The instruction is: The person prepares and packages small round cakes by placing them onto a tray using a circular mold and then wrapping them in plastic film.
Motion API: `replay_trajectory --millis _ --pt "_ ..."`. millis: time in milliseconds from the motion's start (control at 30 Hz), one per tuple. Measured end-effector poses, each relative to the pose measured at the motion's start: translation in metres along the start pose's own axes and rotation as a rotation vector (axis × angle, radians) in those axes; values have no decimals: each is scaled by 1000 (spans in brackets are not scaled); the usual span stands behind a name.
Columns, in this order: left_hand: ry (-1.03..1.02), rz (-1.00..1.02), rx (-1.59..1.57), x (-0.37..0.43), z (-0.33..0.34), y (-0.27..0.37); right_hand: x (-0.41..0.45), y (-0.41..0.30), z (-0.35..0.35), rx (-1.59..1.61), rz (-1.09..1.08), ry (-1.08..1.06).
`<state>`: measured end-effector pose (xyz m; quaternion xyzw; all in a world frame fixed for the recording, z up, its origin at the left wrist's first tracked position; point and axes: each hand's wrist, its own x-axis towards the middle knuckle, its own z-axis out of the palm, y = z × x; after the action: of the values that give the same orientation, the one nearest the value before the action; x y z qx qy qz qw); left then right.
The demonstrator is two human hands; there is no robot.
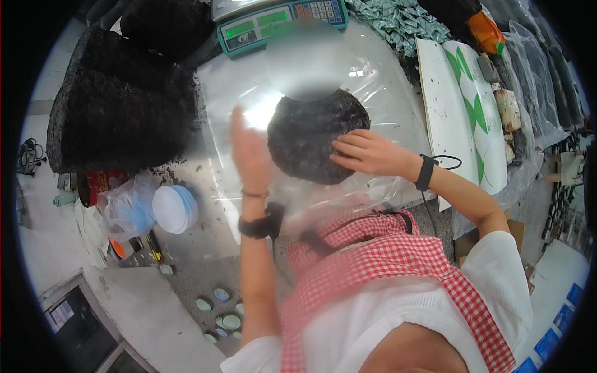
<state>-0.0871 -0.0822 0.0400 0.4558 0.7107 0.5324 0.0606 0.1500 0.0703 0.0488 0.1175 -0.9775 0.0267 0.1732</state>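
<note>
A round, flat cake of dark, dried, seaweed-like material (pixel 319 140) lies on clear plastic sheeting (pixel 396 116) spread over the work table. My right hand (pixel 357 151) rests on the cake's right side, fingers extended over its top and not wrapped around it. My left hand (pixel 249 151) is held up just left of the cake, blurred and flat, with nothing in it. Between that hand and the cake a gap shows. A blurred pale round patch (pixel 305 60) covers the cake's far edge and part of the sheeting.
A digital scale (pixel 282 23) with lit displays stands at the back. Large dark seaweed-like bundles (pixel 121 102) fill the left. Small green wrapped packets (pixel 401 21) are heaped at back right, above printed plastic packaging (pixel 475 112). White round discs (pixel 175 210) and a yellow cutter (pixel 153 246) lie front left.
</note>
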Motion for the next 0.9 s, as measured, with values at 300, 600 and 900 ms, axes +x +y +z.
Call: replay_trajectory --millis 300,600,900 --pt "-746 289 671 -10 69 23 11 65 -1 756 240 -19" --pt "-1116 70 747 -8 83 11 57 75 54 284 204 89" --pt "-927 143 742 -17 94 4 -118 6 -18 757 1258 -56"
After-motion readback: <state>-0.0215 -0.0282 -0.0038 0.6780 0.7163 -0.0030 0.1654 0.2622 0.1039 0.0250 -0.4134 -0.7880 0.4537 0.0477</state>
